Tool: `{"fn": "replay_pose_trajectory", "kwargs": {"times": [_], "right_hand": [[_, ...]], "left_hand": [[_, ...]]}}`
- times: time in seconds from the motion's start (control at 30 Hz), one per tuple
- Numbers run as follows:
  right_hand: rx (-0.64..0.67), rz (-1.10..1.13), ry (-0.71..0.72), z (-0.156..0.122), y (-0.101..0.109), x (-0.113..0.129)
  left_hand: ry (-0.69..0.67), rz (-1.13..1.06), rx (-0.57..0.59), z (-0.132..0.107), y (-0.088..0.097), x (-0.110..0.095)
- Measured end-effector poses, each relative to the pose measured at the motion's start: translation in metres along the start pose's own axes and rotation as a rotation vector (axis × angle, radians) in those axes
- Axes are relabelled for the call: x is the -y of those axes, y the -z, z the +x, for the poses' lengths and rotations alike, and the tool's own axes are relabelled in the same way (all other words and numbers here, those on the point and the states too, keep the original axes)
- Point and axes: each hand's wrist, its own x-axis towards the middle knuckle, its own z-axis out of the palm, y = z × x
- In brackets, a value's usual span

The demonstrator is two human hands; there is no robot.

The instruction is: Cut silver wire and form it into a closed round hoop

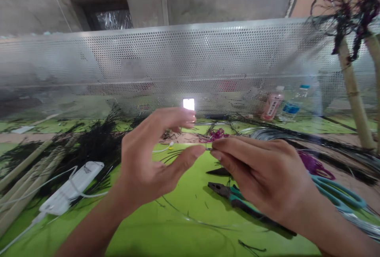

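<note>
My left hand [148, 156] is raised over the green tabletop [178, 245], thumb and fingers spread apart with nothing between them. My right hand [264, 170] pinches a short end of thin wire [208, 149] between thumb and forefinger; most of it is hidden by the fingers. The left thumb tip is close to this pinch. Beneath my right hand lie pliers [221, 190] with green and black handles, partly covered. Teal-handled scissors [338, 193] rest to the right, by a bundle of purple strands [316, 166]. A thin wire curves across the tabletop below my hands.
At left are a white power strip [71, 188] with cables, bamboo poles [38, 174] and black strands [86, 142]. Behind stands a perforated metal screen [178, 59], with two bottles [272, 104] before it. A wire coil [267, 132] and upright bamboo poles [354, 95] are at right.
</note>
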Motion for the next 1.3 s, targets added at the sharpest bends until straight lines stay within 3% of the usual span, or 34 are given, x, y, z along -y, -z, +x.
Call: {"fn": "replay_pose_trajectory", "kwargs": {"times": [0.07,0.13,0.27,0.53,0.67,0.8,0.9,0.97,1.03,1.2,1.3], "right_hand": [[0.009,0.004,-0.008,0.001,0.001,-0.001],[-0.002,-0.008,-0.008,0.002,0.002,-0.001],[-0.024,-0.039,-0.005,0.002,0.004,0.0],[-0.018,-0.035,-0.021,0.0,0.016,0.006],[-0.056,-0.071,0.012,-0.003,0.012,0.004],[-0.045,-0.103,0.032,-0.006,0.006,0.003],[-0.016,-0.079,0.04,-0.006,0.004,0.004],[0.018,-0.013,0.022,-0.004,0.005,0.004],[0.058,0.072,-0.034,-0.001,0.006,0.004],[0.172,0.216,-0.168,0.006,0.009,0.003],[0.213,0.237,-0.189,0.008,0.01,0.001]], "left_hand": [[-0.284,0.204,-0.013,0.0,0.001,0.0],[-0.413,0.315,0.069,0.002,0.003,0.0],[-0.387,0.372,0.127,0.001,0.006,0.0],[-0.515,0.516,0.099,-0.006,0.007,0.004],[-0.346,0.421,0.15,0.001,0.005,-0.011],[-0.005,0.167,0.224,0.002,0.007,-0.022],[0.282,-0.131,0.405,0.0,0.011,-0.017],[0.341,-0.287,0.529,0.001,0.012,-0.011],[0.244,-0.215,0.519,0.002,0.012,-0.006],[-0.377,0.328,0.228,0.004,0.007,-0.001],[-0.498,0.377,0.187,0.002,0.005,-0.002]]}}
